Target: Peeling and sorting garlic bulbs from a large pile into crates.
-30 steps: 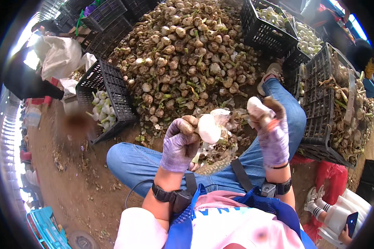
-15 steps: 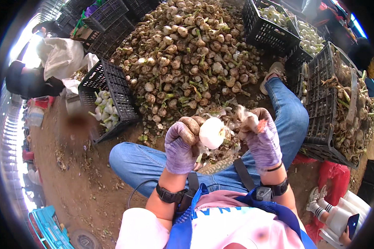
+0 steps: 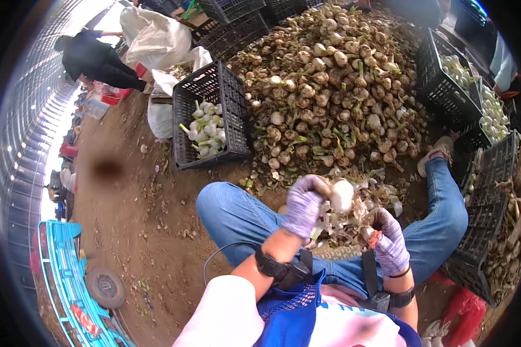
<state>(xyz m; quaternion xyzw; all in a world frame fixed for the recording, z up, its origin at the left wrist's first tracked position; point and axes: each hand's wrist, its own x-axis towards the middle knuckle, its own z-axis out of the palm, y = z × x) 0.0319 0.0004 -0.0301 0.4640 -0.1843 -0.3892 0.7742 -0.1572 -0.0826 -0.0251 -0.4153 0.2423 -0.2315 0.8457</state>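
Observation:
My left hand (image 3: 307, 203), in a purple knit glove with soiled fingertips, is closed around a peeled white garlic bulb (image 3: 342, 195). The bulb sticks out on the right side of my fingers, above loose husks (image 3: 353, 217) between my legs. Lower and to the right, my right hand (image 3: 386, 240) wears a matching glove, and its fingers are curled. A small orange-red piece (image 3: 374, 239) shows at those fingertips; I cannot make out what it is. The two hands are apart.
Ahead rises a large heap of unpeeled garlic (image 3: 330, 98). A black crate (image 3: 182, 127) with cleaned bulbs stands left of it. More crates (image 3: 448, 81) line the right, one filled with dry stalks (image 3: 506, 231). A blue vehicle (image 3: 75, 283) and a person in black (image 3: 95, 61) are at left.
The view has swung left, so the scene sits farther right. My hands have moved apart, the left one carrying the bulb. Pale husk seen at my right fingers no longer shows there.

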